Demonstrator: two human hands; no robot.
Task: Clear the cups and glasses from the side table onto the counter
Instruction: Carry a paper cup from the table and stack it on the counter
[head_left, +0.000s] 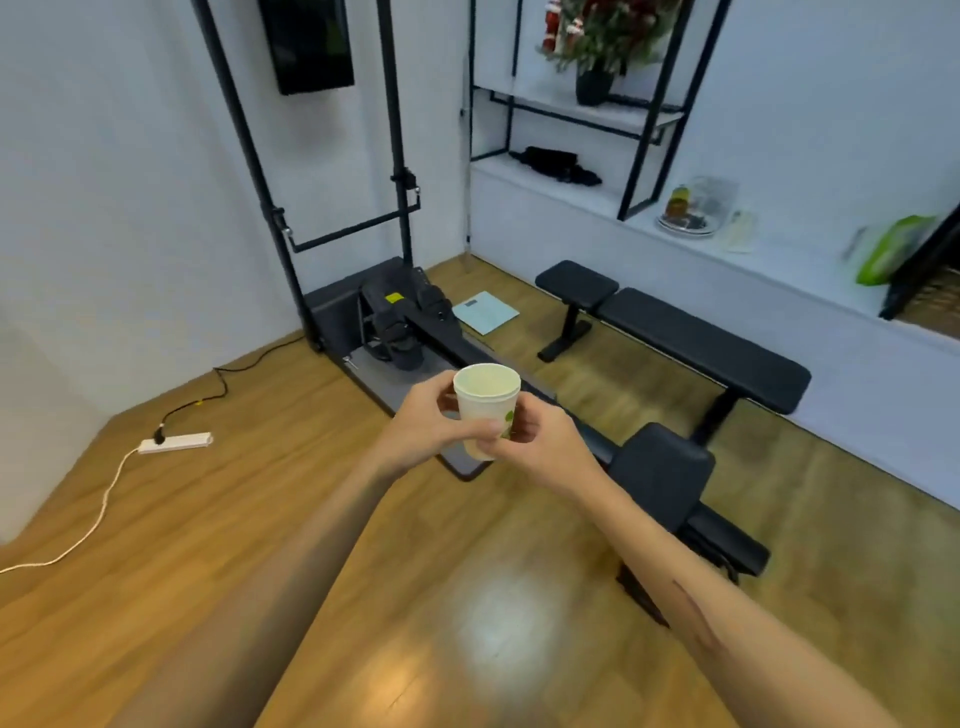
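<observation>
wood floor (260, 519) | both hands grip upright paper cup (485, 400)

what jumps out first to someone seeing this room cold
The eye lands on the white paper cup held upright in mid-frame by both the left hand and right hand, over the wooden floor. Behind it a black rowing machine runs toward the far wall, with a black weight bench to its right. A white power strip lies on the floor at left.
</observation>
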